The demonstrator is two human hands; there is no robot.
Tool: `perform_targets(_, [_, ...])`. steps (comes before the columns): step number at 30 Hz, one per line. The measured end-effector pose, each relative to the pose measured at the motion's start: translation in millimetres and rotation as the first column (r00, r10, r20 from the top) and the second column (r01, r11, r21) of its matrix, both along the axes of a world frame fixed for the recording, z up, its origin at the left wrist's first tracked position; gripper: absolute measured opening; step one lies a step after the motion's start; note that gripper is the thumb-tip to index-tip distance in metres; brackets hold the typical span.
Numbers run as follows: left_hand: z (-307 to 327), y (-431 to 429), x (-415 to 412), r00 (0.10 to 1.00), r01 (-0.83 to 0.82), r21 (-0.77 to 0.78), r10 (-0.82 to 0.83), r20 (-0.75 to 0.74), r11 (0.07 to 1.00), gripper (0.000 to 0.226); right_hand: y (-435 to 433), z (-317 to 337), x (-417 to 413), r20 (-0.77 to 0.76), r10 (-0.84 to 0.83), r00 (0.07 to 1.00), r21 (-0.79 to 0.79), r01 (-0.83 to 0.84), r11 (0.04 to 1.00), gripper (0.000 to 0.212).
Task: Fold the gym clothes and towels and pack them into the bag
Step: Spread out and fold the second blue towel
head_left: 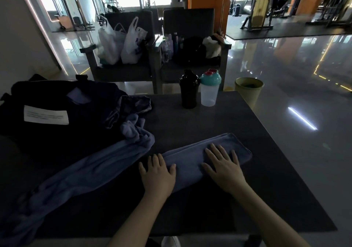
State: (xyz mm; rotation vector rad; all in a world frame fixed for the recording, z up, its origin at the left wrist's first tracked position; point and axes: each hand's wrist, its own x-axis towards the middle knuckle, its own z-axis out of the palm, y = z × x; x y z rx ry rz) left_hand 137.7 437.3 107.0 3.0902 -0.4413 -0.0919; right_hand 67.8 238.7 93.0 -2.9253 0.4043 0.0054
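Note:
A folded blue-grey towel [190, 157] lies on the dark table [247, 180] in front of me. My left hand [158, 174] rests flat at its left end and my right hand [222, 165] presses flat on its right half, both with fingers spread. A second, unfolded blue towel [85, 170] sprawls from the table's left edge toward the middle. Behind it sits a dark bag [57, 113] with a white label, with crumpled dark clothing [133, 106] at its right side.
A black shaker bottle [189, 89] and a clear shaker with a teal lid [210, 88] stand at the table's far edge. A yellow-green bin [248, 90] is on the floor beyond. Two chairs behind hold white plastic bags [122, 43], bottles and a black backpack [192, 50].

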Motion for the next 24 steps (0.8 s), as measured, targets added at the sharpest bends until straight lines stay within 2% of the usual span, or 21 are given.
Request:
perform_targets(3, [6,2,-10,0.995,0.018,0.036,-0.022,0.093,0.999,0.067,-6,12,3,-0.061,0.064,0.996,-0.04,-0.066,0.997,0.091])
perform_targets(5, [13,3,-9,0.998,0.014,-0.007,-0.014,0.056,1.0,0.061,5,17,-5,0.051,0.041,0.998,-0.157,-0.033,0.987,0.064])
perform_targets(7, [19,4,-2,0.996,-0.022,-0.126,0.011,-0.091,0.992,0.055,27,19,-19,0.198,0.089,0.976,-0.149,-0.06,0.987,0.045])
perform_targets(8, [22,4,2,0.978,-0.062,-0.219,0.015,-0.21,0.974,0.053,39,18,-27,0.235,0.153,0.96,-0.129,-0.125,0.984,0.044])
perform_targets(10, [30,6,6,0.911,-0.168,-0.378,-0.003,-0.412,0.91,0.045,53,19,-44,0.142,0.246,0.959,-0.053,-0.241,0.969,0.059])
perform_targets(12, [37,10,8,0.891,-0.229,-0.48,-0.016,-0.454,0.847,0.024,57,22,-55,-0.042,0.22,0.975,-0.018,-0.221,0.975,0.074])
perform_targets(13, [41,12,8,0.887,-0.255,-0.514,-0.013,-0.461,0.819,0.019,57,23,-56,-0.063,0.208,0.976,-0.046,-0.211,0.976,0.077])
perform_targets(15, [46,16,7,0.861,-0.321,-0.582,-0.026,-0.508,0.748,0.023,62,25,-57,-0.023,0.209,0.978,-0.02,-0.21,0.978,0.08])
perform_targets(17, [55,18,3,0.803,-0.427,-0.631,-0.048,-0.593,0.648,0.015,69,24,-56,0.002,0.23,0.973,-0.018,-0.23,0.973,0.079])
perform_targets(19, [64,20,0,0.752,-0.496,-0.623,-0.059,-0.656,0.604,0.026,75,22,-56,0.075,0.209,0.975,-0.042,-0.206,0.978,0.069])
perform_targets(20, [67,20,-1,0.728,-0.523,-0.608,-0.057,-0.683,0.598,0.035,78,23,-57,0.134,0.191,0.972,-0.016,-0.191,0.981,0.06])
perform_targets(22, [73,21,-3,0.675,-0.587,-0.577,-0.05,-0.736,0.568,0.045,79,27,-57,0.188,0.114,0.975,0.143,-0.142,0.979,0.04])
perform_targets(24, [77,24,-6,0.63,-0.648,-0.6,-0.112,-0.768,0.469,0.039,74,29,-57,0.22,0.025,0.975,0.307,-0.094,0.947,0.025])
